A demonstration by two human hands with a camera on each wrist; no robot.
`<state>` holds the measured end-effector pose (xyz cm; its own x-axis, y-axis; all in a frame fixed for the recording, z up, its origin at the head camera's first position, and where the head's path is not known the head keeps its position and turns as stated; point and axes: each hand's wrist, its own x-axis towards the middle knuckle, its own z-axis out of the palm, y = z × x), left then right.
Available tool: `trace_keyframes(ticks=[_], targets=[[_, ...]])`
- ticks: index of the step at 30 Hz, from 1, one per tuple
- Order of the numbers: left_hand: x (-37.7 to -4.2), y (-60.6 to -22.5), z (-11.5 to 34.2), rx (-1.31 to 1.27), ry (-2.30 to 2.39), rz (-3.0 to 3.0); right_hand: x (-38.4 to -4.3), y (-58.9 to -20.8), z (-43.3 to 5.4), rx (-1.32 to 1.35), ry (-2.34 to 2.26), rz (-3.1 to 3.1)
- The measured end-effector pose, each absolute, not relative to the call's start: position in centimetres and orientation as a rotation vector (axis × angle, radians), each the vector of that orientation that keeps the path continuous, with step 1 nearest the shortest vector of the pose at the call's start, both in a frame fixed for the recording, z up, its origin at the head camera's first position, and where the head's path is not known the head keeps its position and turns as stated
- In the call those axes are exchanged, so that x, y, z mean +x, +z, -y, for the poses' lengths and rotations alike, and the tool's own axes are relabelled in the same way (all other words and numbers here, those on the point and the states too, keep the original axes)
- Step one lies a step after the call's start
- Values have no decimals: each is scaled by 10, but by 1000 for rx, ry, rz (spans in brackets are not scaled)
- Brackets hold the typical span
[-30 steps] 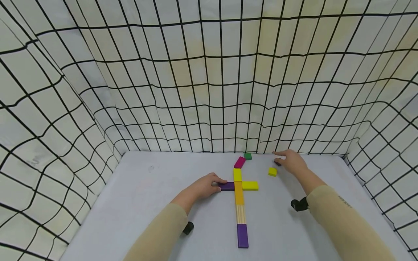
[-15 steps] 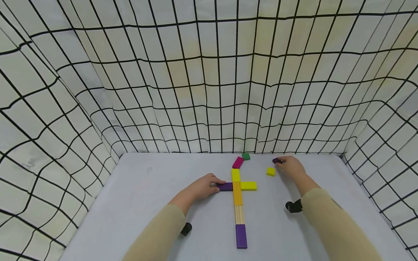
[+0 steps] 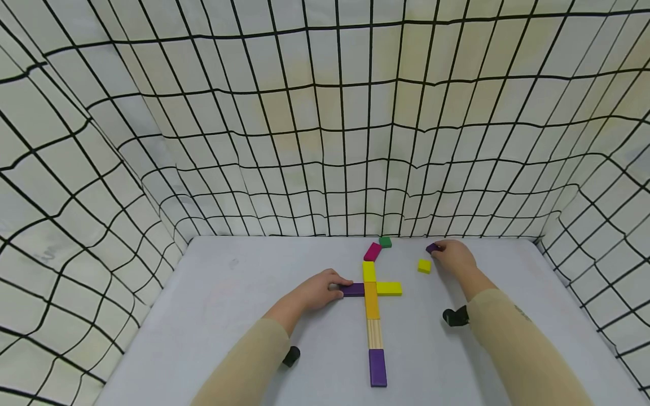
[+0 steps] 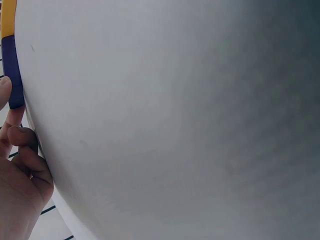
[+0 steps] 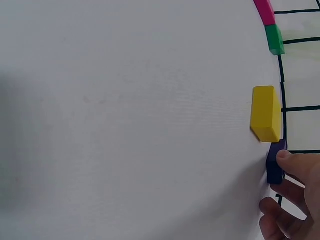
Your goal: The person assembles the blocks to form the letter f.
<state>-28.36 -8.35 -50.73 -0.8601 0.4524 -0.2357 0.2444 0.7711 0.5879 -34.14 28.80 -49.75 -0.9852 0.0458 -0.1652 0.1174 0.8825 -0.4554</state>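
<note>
My left hand [image 3: 317, 290] pinches the outer end of a flat purple block [image 3: 354, 290], thumb on one side and forefinger on the other. That block lies against an orange block [image 3: 372, 301]. Yellow blocks adjoin it at the right [image 3: 389, 288] and at the far end [image 3: 369, 272]. Nearer me, a bare-wood block [image 3: 374, 334] and a second purple block [image 3: 378, 367] continue the line. At the back right, my right hand [image 3: 455, 259] pinches a small dark purple block [image 5: 275, 162] between thumb and fingers, close to a loose yellow block [image 3: 424, 266].
A magenta block [image 3: 373, 251] lies slanted beyond the cross-shaped row, with a green block [image 3: 385, 242] at its far corner. Black netting [image 3: 355, 129] over white sheeting rises at the table's back edge and both sides. The white table [image 3: 244, 282] surrounds the blocks.
My right hand's forefinger, stretched out above the small purple block a second ago, has come down, and the hand now pinches that block. The left hand stays on its purple block.
</note>
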Motion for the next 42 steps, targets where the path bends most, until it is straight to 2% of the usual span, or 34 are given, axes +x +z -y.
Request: trace_keyframes(ticks=[22,42], targets=[[-281,-508,81,529,776,-2608,-363,-492,-254,4,-594,-2838],[-281,-505,85,539,765,-2621,-366,-490,-216,-65,-601,-2914]])
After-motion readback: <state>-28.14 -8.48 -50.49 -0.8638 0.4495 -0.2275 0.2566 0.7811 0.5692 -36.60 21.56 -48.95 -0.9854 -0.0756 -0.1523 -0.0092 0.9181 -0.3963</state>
